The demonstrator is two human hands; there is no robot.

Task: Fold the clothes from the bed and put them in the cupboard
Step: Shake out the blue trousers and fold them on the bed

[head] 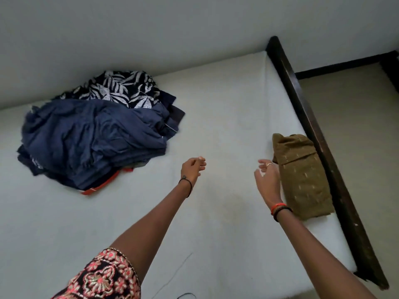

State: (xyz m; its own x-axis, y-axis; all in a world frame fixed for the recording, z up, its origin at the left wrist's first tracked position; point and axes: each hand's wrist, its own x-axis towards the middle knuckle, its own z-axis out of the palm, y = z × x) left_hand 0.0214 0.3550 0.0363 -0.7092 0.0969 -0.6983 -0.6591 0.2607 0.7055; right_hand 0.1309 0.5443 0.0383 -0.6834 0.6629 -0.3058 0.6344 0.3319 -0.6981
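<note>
both arms reach out over the white mattress. the left hand hangs above the sheet with its fingers loosely curled and nothing in them; a thin dark band circles that wrist and a floral sleeve covers the upper arm. the right hand is relaxed and partly spread, a ring on one finger, and holds nothing; it sits just beside the left edge of a folded olive garment, though whether it touches the cloth cannot be told. that folded piece lies along the mattress's right side, against the dark wooden bed frame. the unfolded pile of clothes is well apart on the far left of the bed by the wall, a crumpled blue garment on top, a leaf-print one behind it and an orange edge showing underneath
</note>
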